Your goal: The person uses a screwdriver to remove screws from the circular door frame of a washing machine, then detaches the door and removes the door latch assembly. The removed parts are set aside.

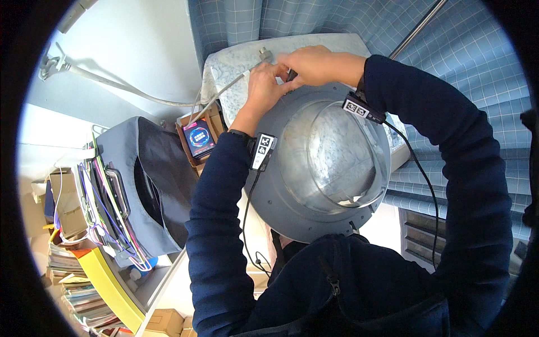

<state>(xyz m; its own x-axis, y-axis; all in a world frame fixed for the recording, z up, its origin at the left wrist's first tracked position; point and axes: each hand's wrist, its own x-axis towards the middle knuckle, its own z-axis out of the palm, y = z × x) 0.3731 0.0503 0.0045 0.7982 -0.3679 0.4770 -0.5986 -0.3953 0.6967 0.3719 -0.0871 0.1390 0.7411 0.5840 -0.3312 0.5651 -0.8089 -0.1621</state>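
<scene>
In the head view, a blue checked curtain (314, 19) hangs beyond the hands, and just under them lies a pale mottled cover (233, 50). The left hand (264, 85) and the right hand (314, 64) meet at the far edge of a large grey disc (268, 168). Between them is a small dark piece (291, 75), which the right fingers appear to pinch; whether the left grips it or only steadies it, I cannot tell (there is some blur). Probably they meet so closely because the piece is small. The disc, with its clear bowl (320, 149), lies between the forearms, perhaps to be within easy reach. Beside the left fingers is a grey plug (265, 55); left of that wrist stands an open carton (215, 121).
</scene>
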